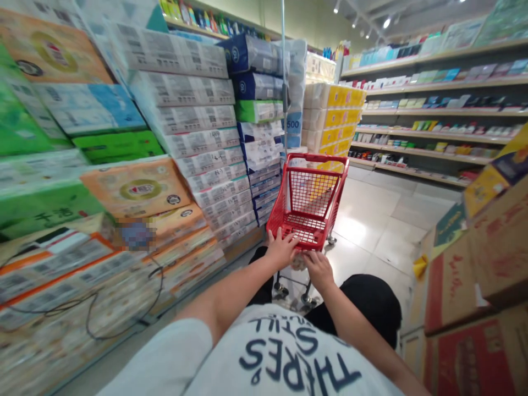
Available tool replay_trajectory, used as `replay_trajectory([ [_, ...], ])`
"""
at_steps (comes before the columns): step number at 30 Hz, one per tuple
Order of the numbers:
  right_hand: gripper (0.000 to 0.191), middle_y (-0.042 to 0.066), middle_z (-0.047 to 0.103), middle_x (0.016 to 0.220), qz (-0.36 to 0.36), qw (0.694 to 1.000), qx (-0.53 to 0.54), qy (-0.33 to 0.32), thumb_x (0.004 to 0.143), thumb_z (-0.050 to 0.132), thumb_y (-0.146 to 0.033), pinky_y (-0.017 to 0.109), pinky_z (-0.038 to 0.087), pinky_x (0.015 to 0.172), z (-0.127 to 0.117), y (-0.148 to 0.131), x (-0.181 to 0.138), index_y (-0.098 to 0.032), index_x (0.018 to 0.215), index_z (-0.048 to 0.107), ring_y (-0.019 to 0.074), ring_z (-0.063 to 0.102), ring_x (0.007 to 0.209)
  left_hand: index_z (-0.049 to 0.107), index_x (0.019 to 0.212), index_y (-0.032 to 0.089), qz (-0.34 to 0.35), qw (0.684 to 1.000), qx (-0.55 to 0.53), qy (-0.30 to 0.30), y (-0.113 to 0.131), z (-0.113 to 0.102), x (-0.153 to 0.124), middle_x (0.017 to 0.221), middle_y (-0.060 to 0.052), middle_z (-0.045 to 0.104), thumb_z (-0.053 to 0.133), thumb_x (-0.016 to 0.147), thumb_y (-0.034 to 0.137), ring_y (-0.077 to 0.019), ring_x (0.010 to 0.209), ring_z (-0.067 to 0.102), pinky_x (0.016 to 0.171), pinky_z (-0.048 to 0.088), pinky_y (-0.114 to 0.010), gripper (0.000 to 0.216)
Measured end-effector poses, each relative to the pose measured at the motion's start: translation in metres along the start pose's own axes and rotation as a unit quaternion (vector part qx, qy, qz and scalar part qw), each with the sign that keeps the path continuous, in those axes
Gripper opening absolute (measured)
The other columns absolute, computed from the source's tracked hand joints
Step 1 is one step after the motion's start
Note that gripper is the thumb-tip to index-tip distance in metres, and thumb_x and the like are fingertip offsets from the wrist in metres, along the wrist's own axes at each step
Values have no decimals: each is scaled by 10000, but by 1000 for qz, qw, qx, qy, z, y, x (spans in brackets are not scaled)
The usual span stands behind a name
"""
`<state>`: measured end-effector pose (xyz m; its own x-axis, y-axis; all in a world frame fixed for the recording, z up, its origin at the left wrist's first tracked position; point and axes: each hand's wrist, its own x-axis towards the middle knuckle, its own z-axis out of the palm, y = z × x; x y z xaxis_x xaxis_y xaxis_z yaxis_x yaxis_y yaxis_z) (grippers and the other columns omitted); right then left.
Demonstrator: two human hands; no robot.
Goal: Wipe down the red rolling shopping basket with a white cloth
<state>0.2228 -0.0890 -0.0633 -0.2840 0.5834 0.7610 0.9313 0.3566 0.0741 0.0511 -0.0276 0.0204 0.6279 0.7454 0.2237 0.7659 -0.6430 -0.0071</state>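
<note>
A small red plastic shopping cart (314, 220) with a grid basket stands in front of my knees. My left hand (282, 248) lies at its near edge, fingers spread and stretched over the red basket. Beside it, my right hand (319, 268) is at the same edge, its fingers bent together. Between the two hands, just under the basket, shows a small pale thing (297, 262), too blurred to name. Whatever the right fingertips hold is hidden. The cart's wheels (307, 298) rest on the floor.
Stacked tissue packs (198, 118) rise on the left, with loose black cables (93, 308) low down. Yellow-and-white packs (330, 118) stand behind the cart. Cardboard boxes (462, 275) line the right side. Stocked shelves (437, 113) run along the back, beyond the tiled floor (379, 220).
</note>
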Motion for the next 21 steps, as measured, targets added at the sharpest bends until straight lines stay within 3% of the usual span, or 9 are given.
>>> replay_trajectory([
  [6, 280, 97, 608, 1049, -13, 999, 23, -20, 910, 473, -135, 342, 410, 835, 1, 3, -2, -198, 1091, 677, 207, 481, 933, 356, 1426, 343, 33, 999, -25, -21, 15, -1, -2, 1507, -40, 339, 519, 875, 358, -485, 1383, 104, 982, 77, -821, 575],
  [10, 224, 92, 612, 951, -5, 998, 11, -56, 887, 514, -145, 332, 402, 762, -4, 3, -4, -195, 1000, 700, 205, 476, 861, 336, 1439, 326, 37, 999, -33, -22, 29, -1, -7, 1521, -37, 315, 569, 822, 299, -509, 1378, 54, 978, 43, -829, 661],
  [13, 245, 91, 616, 1034, -4, 999, 0, -43, 911, 490, -172, 335, 384, 781, -14, 0, -4, -206, 1054, 686, 206, 483, 909, 340, 1438, 324, 39, 998, -40, -26, 34, -2, -12, 1522, -34, 316, 573, 810, 287, -508, 1378, 47, 983, 31, -826, 671],
  [17, 280, 86, 629, 1048, -20, 999, -15, -24, 934, 458, -173, 346, 358, 795, -22, -6, -2, -209, 1122, 662, 209, 491, 950, 338, 1439, 321, 51, 998, -29, -29, 28, -5, -22, 1526, -37, 308, 567, 810, 273, -489, 1390, 30, 990, 31, -820, 671],
  [21, 296, 87, 633, 1022, -47, 997, 2, -65, 926, 450, -148, 346, 365, 775, -17, -13, -2, -210, 1116, 668, 201, 498, 886, 335, 1440, 325, 61, 997, -15, -33, 12, -6, -24, 1529, -39, 306, 566, 809, 240, -456, 1407, 30, 1010, 57, -798, 677],
])
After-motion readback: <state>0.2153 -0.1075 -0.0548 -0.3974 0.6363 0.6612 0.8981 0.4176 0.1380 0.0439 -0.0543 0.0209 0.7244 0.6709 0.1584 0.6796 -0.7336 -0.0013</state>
